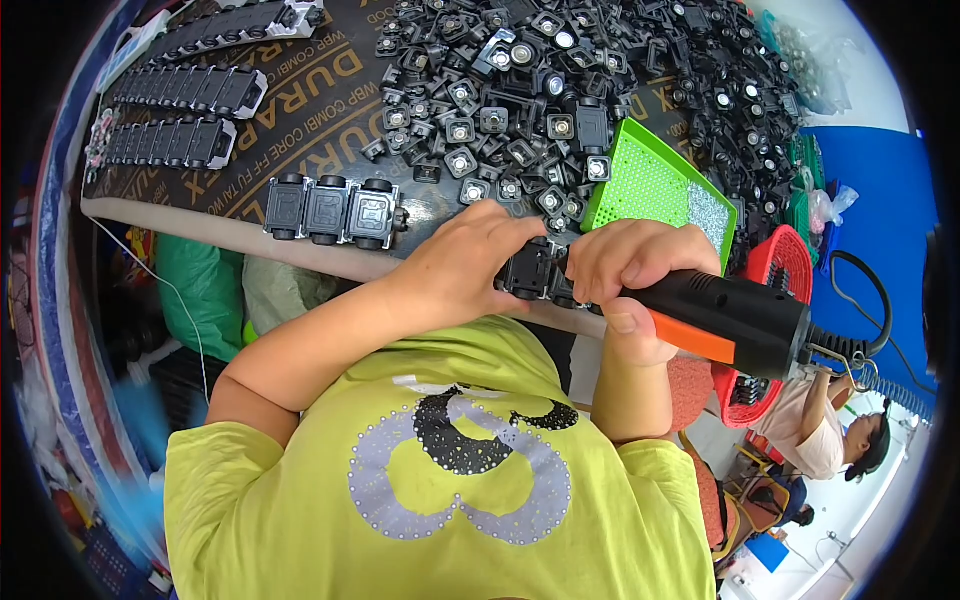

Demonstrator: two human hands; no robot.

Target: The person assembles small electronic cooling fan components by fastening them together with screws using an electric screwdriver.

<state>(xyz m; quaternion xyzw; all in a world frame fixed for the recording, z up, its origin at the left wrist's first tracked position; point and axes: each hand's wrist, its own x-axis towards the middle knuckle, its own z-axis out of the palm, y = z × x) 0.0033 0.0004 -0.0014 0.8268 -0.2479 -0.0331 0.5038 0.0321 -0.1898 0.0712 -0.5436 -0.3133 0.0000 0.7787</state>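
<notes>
My left hand [465, 265] grips a small black plastic block [530, 272] at the near edge of the dark brown board [320, 120]. My right hand [640, 262] is closed around a black and orange electric screwdriver [735, 318], whose front end meets the block between both hands. The driver's tip is hidden by my fingers. A short chain of three joined black blocks [332, 210] lies on the board just left of my left hand. My yellow-green shirt fills the lower part of the view.
A large heap of loose black blocks [560, 90] covers the far board. A green perforated tray [655, 190] holds small screws; a red basket [785, 265] sits beside it. Long assembled chains [185, 90] lie far left. Another person [830, 430] sits at lower right.
</notes>
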